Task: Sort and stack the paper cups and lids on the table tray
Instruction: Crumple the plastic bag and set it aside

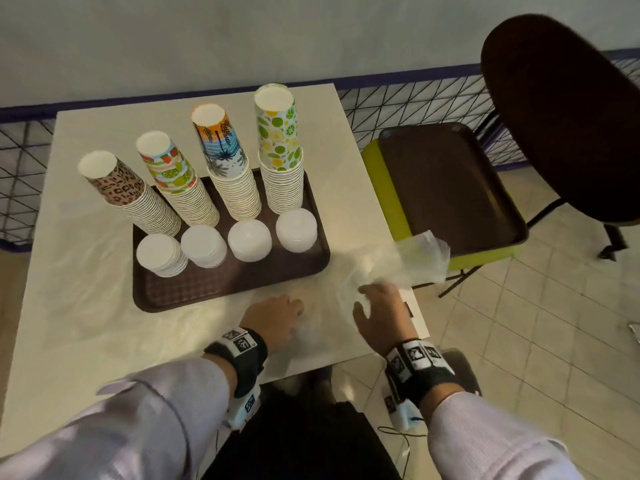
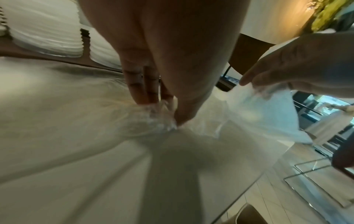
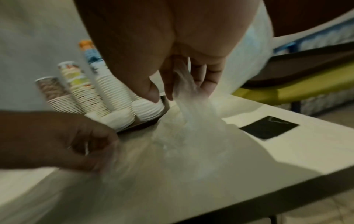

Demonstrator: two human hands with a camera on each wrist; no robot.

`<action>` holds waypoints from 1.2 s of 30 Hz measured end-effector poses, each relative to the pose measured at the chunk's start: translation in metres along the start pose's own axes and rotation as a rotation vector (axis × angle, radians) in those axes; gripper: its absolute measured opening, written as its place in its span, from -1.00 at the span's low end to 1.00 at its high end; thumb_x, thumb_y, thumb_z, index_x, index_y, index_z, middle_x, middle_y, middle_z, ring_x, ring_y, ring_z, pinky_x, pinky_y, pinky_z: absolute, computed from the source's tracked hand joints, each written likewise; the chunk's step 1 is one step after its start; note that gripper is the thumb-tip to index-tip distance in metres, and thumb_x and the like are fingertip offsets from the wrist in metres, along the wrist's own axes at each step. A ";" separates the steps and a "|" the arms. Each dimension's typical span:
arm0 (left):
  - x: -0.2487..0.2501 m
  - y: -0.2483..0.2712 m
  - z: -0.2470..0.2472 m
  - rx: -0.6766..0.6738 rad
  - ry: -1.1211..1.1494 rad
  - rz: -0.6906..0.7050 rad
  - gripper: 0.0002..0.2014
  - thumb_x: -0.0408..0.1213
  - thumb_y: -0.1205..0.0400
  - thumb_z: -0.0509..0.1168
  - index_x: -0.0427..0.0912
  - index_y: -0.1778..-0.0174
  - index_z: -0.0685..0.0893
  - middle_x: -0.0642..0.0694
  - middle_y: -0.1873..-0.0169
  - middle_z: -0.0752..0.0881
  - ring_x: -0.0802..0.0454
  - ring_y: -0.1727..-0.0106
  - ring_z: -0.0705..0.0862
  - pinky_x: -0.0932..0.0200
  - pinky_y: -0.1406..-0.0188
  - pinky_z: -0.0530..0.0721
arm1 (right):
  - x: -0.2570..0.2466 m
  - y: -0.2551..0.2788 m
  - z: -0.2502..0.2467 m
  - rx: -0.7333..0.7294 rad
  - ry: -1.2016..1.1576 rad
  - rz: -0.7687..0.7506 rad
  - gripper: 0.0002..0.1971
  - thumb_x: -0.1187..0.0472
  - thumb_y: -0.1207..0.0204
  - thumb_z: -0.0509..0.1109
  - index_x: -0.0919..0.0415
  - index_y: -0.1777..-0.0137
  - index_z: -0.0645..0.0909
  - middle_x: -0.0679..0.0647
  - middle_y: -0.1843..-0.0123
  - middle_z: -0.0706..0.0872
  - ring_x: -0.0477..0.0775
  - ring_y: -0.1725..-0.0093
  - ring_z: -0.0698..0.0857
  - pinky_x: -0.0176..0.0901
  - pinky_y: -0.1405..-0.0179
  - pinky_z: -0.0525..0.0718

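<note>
- The left hand (image 1: 277, 318) reaches forward over the near edge of the white worktop (image 1: 86, 306), palm down. Its grip is pinched: fingers (image 2: 138, 84) and thumb press together on crumpled clear plastic wrap (image 1: 391, 271).
- The right hand (image 1: 381, 313) sits just beside it, nearer the worktop's right corner. Its thumb and fingertips (image 3: 206, 86) close on another fold of the same plastic, which rises and trails off toward the right edge.
- Both forearms wear pale sleeves and black wrist straps.
- The brown tray (image 1: 214, 289) lies ahead of the hands, its long side running left to right.
- Four cup stacks (image 1: 239, 181) stand in the tray's far row, mouths down and bases up. They appear to lean outward, though the wide lens may cause that.
- Patterns from left to right: leopard print, fruit stripes, palm trees, limes.
- Four lid stacks (image 1: 249, 240) sit in the near row, one before each cup stack, flat and much shorter.
- Only the head view shows the second brown tray (image 1: 450, 188) on a green-seated chair (image 1: 388, 188) to the right.
- The left wrist view alone shows the pinch closely.
- The right wrist view alone shows a dark square patch (image 3: 268, 127) on the worktop near the corner; both close views are blurred.
</note>
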State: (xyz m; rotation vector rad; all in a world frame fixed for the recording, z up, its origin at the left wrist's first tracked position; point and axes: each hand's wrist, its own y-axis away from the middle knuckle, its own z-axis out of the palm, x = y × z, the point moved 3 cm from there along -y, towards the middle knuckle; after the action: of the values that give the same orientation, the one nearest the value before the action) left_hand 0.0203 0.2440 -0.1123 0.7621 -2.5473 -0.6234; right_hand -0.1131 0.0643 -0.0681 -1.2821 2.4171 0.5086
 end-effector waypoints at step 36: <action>-0.118 0.025 -0.008 0.338 0.164 -0.300 -0.66 -0.08 -0.84 0.17 0.09 -0.45 0.74 0.01 -0.38 0.71 -0.12 -0.33 0.65 -0.11 -0.33 0.65 | -0.074 -0.011 0.016 -0.040 -0.180 -0.220 -0.86 0.36 -0.52 0.42 0.23 0.23 0.54 0.07 0.19 0.63 0.14 0.27 0.61 0.01 0.26 0.64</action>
State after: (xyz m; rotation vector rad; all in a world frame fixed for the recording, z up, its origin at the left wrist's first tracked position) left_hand 0.1048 0.3298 -0.1221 1.2716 -2.4325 -0.2033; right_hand -0.0628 0.1183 -0.0487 -1.4319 2.0996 0.5839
